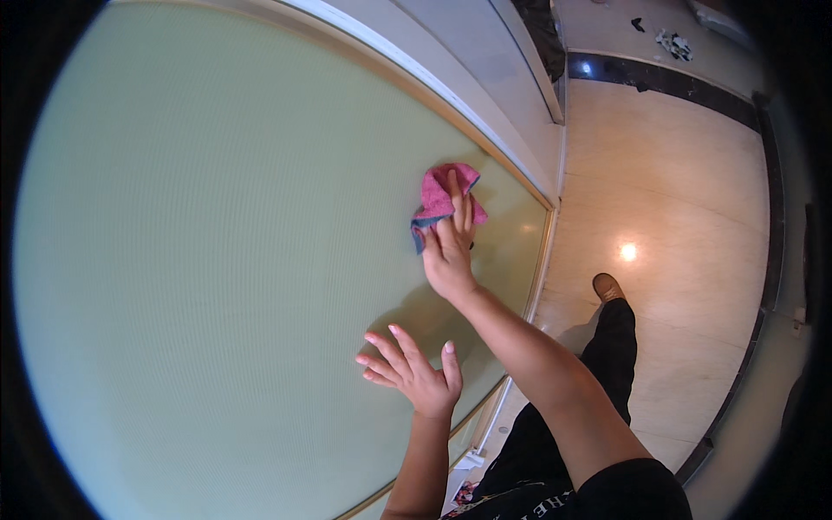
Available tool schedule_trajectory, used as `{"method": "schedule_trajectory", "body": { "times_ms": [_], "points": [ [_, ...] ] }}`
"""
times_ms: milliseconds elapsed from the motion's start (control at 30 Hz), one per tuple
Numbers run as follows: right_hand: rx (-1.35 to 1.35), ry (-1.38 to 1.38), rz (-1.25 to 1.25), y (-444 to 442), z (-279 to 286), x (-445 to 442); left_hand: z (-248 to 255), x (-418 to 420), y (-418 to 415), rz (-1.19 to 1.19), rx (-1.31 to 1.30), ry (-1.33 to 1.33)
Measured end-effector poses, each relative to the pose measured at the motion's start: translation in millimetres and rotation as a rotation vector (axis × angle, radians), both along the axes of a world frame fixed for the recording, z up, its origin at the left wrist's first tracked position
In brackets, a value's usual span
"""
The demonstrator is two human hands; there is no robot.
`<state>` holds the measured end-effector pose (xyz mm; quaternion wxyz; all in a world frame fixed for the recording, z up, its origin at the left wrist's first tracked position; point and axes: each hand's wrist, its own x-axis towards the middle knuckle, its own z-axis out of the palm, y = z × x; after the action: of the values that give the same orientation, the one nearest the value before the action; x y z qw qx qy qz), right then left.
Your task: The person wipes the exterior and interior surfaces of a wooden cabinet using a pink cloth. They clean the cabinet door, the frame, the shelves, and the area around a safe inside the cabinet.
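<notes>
A large pale green panel [214, 260] with fine ribbed lines, set in a thin gold-coloured frame, fills the left and middle of the view. My right hand [452, 253] presses a pink cloth [439, 188] with a blue-grey underside against the panel, near its lower right part. The cloth is crumpled, and the fingers spread over it. Below and to the left, my left hand [416, 374] is held with fingers apart and nothing in it. Its fingertips are at or close to the panel; whether they touch cannot be told.
Beside the panel runs a white frame [448, 84]. Glossy beige floor tiles [682, 214] with a dark border strip [669, 81] lie to the right, where my brown shoe [608, 287] stands. Small litter [675, 45] lies beyond the strip.
</notes>
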<state>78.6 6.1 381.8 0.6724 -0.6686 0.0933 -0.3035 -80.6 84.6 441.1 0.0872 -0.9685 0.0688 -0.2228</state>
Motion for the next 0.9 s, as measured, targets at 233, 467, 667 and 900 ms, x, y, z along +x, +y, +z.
{"method": "schedule_trajectory", "body": {
  "times_ms": [233, 467, 667, 900],
  "points": [
    [0.028, -0.021, 0.152, 69.8, -64.9, -105.3, -22.2, -4.7, 12.0, 0.074, 0.07, -0.074],
    [-0.006, 0.094, -0.032, 33.8, -118.3, -22.2, -20.2, 8.7, 8.4, 0.129, 0.133, -0.102],
    [0.186, 0.168, -0.053, 18.3, -129.2, 12.0, -35.9, 4.9, -3.7, 0.208, 0.069, 0.116],
    [0.265, 0.633, -0.126, 57.4, -185.9, 21.8, -59.5, 20.3, -26.0, 0.116, -0.033, 0.157]
  ]
}}
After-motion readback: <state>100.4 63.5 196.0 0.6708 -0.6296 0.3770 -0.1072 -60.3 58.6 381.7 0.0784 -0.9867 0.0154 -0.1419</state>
